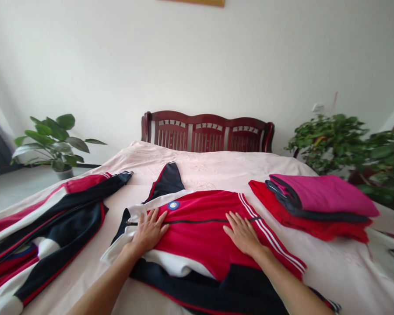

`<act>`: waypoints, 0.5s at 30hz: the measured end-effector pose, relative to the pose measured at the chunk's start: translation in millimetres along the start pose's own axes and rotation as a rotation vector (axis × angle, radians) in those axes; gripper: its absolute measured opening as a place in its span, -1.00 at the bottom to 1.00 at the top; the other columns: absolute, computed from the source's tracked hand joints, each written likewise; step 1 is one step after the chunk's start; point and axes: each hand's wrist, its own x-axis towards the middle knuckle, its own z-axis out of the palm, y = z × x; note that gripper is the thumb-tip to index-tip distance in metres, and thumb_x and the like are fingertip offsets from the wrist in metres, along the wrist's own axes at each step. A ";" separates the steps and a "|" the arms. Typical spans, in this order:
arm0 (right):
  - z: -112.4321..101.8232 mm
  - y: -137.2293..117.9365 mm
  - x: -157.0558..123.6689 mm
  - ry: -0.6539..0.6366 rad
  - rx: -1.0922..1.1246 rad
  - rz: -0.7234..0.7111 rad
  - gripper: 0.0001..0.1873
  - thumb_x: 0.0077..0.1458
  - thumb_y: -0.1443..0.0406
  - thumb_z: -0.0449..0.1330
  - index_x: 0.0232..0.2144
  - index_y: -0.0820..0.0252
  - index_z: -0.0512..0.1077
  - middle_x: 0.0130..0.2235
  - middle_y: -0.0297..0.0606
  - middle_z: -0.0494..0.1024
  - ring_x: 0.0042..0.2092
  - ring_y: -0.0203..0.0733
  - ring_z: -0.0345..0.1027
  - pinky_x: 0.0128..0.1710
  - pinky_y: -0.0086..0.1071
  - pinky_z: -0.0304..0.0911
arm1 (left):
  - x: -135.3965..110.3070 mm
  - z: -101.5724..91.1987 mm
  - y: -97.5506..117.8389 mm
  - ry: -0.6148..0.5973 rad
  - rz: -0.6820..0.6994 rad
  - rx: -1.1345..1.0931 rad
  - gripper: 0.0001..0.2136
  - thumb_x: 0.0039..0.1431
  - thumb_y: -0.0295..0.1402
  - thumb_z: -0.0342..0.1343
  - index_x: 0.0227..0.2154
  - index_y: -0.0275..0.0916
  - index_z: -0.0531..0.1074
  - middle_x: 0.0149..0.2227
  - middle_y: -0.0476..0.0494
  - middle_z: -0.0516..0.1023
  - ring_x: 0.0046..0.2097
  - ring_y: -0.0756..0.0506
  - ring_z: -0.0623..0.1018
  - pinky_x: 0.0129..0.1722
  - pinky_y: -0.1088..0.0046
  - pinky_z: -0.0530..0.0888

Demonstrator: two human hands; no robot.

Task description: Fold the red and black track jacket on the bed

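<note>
A red, white and navy zip jacket (197,238) lies spread sideways in front of me, collar to the left and striped hem to the right. My left hand (151,229) rests flat near the collar, fingers spread, close to a round blue badge. Flat on the red cloth by the hem lies my right hand (243,232), its fingers also outstretched. The dark zip runs between both hands. One navy sleeve (166,179) points away from me; the other sleeve (197,288) lies along the near side, partly covered by my forearms.
Another similar jacket (62,227) lies at the left. Folded clothes (335,197), magenta over dark grey over red, are stacked on the right. A pink sheet (213,170) covers the bed, with a dark wooden headboard (208,133) behind. Potted plants (52,140) stand at both sides.
</note>
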 end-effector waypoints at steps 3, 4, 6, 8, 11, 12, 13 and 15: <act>4.4 8.7 3.4 0.029 -0.001 0.004 -0.26 0.29 -0.06 -0.23 0.37 0.17 0.00 0.41 -0.23 -0.02 0.42 -0.04 -0.23 0.37 -0.07 -0.27 | -3.1 -0.2 -5.2 -0.014 0.039 -0.014 -0.49 0.33 -0.11 -0.05 0.29 -0.11 0.21 0.33 -0.37 0.22 0.33 -0.35 0.23 0.23 -0.12 0.17; 5.4 9.4 4.0 0.036 0.002 0.001 -0.26 0.29 -0.06 -0.23 0.37 0.17 0.00 0.41 -0.23 -0.01 0.42 -0.04 -0.23 0.37 -0.08 -0.27 | -4.8 -0.4 -8.1 -0.022 0.056 -0.020 -0.49 0.33 -0.11 -0.06 0.29 -0.12 0.20 0.33 -0.37 0.21 0.33 -0.34 0.22 0.24 -0.10 0.16; 6.8 9.4 4.6 0.039 0.009 -0.001 -0.26 0.29 -0.07 -0.23 0.37 0.16 0.00 0.41 -0.24 0.00 0.42 -0.05 -0.22 0.37 -0.08 -0.26 | -9.6 -0.8 -15.5 -0.039 0.086 -0.036 -0.48 0.34 -0.10 -0.07 0.30 -0.12 0.19 0.34 -0.36 0.19 0.33 -0.33 0.23 0.25 -0.06 0.16; 7.3 9.3 4.9 0.035 0.012 0.001 -0.26 0.29 -0.07 -0.24 0.38 0.15 -0.01 0.41 -0.25 0.01 0.41 -0.07 -0.22 0.37 -0.09 -0.26 | -16.2 -1.2 -24.7 -0.052 0.113 -0.050 -0.48 0.34 -0.10 -0.07 0.31 -0.11 0.17 0.34 -0.33 0.19 0.33 -0.31 0.24 0.26 -0.01 0.17; 7.3 9.7 4.8 0.036 0.003 0.003 -0.25 0.29 -0.07 -0.25 0.38 0.16 -0.01 0.41 -0.26 0.01 0.41 -0.08 -0.21 0.37 -0.10 -0.25 | -28.3 -1.9 -37.7 -0.040 0.133 -0.061 -0.47 0.33 -0.09 -0.05 0.30 -0.10 0.18 0.34 -0.31 0.20 0.34 -0.29 0.23 0.27 0.03 0.18; 7.3 9.9 4.7 0.039 -0.002 0.002 -0.25 0.28 -0.07 -0.25 0.37 0.16 0.00 0.41 -0.26 0.01 0.41 -0.08 -0.20 0.37 -0.10 -0.25 | -32.3 -2.3 -40.8 -0.027 0.129 -0.063 -0.47 0.32 -0.09 -0.04 0.30 -0.10 0.19 0.34 -0.30 0.21 0.34 -0.28 0.22 0.28 0.05 0.18; 7.4 9.9 4.6 0.043 -0.008 0.003 -0.25 0.28 -0.07 -0.24 0.37 0.17 0.01 0.41 -0.26 0.02 0.41 -0.07 -0.20 0.37 -0.10 -0.24 | -35.9 -2.9 -43.0 -0.012 0.120 -0.067 -0.47 0.31 -0.09 -0.03 0.29 -0.10 0.21 0.33 -0.29 0.23 0.34 -0.28 0.23 0.29 0.06 0.18; 7.6 9.7 4.6 0.053 -0.017 0.004 -0.25 0.28 -0.07 -0.23 0.37 0.17 0.02 0.40 -0.25 0.02 0.41 -0.07 -0.19 0.37 -0.10 -0.24 | -41.2 -4.5 -44.6 0.011 0.099 -0.076 -0.48 0.30 -0.08 -0.02 0.28 -0.10 0.24 0.32 -0.26 0.25 0.33 -0.27 0.25 0.30 0.09 0.17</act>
